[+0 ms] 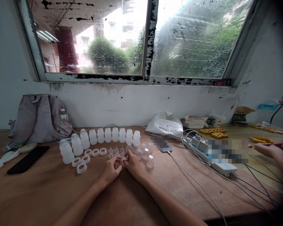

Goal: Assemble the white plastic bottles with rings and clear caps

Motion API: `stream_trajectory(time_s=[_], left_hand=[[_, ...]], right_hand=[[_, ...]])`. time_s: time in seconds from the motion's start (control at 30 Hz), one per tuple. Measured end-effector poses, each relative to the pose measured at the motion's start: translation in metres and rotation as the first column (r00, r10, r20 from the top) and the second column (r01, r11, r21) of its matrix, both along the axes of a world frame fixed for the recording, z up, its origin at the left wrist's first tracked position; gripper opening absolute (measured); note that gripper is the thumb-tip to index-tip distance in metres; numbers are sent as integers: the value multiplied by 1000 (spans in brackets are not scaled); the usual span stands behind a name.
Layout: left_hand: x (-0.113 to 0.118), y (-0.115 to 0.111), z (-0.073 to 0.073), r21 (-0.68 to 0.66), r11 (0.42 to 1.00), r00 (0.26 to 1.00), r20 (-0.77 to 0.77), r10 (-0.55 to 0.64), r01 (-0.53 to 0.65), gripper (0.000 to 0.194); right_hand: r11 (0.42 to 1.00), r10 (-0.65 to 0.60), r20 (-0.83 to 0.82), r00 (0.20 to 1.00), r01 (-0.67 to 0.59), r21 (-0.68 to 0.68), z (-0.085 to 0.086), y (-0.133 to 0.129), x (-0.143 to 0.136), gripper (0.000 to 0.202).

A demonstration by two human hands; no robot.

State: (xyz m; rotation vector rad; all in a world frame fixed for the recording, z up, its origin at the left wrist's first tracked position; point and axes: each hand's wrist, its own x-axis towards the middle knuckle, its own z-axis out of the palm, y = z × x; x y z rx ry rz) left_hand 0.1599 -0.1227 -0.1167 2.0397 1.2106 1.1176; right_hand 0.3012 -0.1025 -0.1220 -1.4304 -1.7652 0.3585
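A pale translucent ring [124, 159] is gripped between the fingertips of the left hand [113, 166] and the right hand [132, 164]; the fingers of both are closed to a narrow pinch at its rim. The ring is held just above the brown tabletop [103, 201], in the middle of the work area.

Beyond the hands, small clear teats [116, 151] are stood in a close group, almost at the fingertips, so forward room is narrow. Further back, a curved line of frosted bottles [108, 135] is set out, bending toward the near side at its left end. White collars [81, 168] are laid inside that curve, apart from the left hand. The right hand is closely flanked by clear domed caps [150, 162].

Sideways room to the right is bounded by a phone [166, 149], its cable [188, 175] and a white power strip [223, 167]. On the left, a wide stretch of tabletop is shown between the left forearm and a black flat object [28, 159]. The table's near edge is visible at lower right, where it is crossed by the cable.
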Motion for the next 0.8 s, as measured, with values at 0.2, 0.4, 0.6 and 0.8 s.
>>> stream_trajectory(time_s=[0.2,0.4,0.6,0.8], left_hand=[[-15,9,27,79,996,982,-184,47,-33,23],[-69,77,64,141,816,675,-494,548,-560,52],[-90,107,66,273,763,491,-629,602,-586,42],[-81,85,57,458,735,502,-538,677,-500,25]], right_hand=[[991,96,-67,993,-89,102,-2,4,8,19],[991,113,-129,985,-102,87,1,2,12,24],[989,138,-133,981,-129,74,1,-1,12,42],[988,148,-129,981,-141,63,5,-5,11,44]])
